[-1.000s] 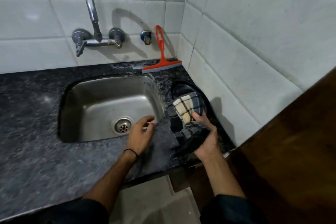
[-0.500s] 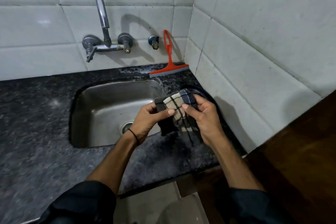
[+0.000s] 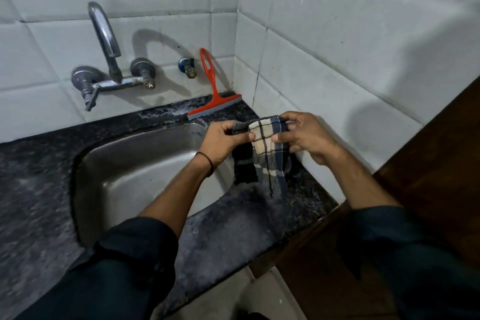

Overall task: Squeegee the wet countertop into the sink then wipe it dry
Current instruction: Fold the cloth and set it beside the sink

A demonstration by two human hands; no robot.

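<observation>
Both hands grip a checked cream, navy and black cloth (image 3: 265, 148) in the air above the right rim of the stainless steel sink (image 3: 145, 169). Left hand (image 3: 223, 143) pinches its upper left edge between thumb and fingers; right hand (image 3: 304, 135) pinches the upper right edge. Cloth hangs down between them, folded. Red plastic squeegee with grey blade (image 3: 211, 96) stands blade-down on the dark speckled stone desk (image 3: 233, 231), handle leaning on the white tiled wall (image 3: 337, 34), right of the chrome wall tap (image 3: 109, 60).

Sink (image 3: 135, 163) drain hidden under left forearm (image 3: 171, 197); countertop (image 3: 31, 189) blurred.
</observation>
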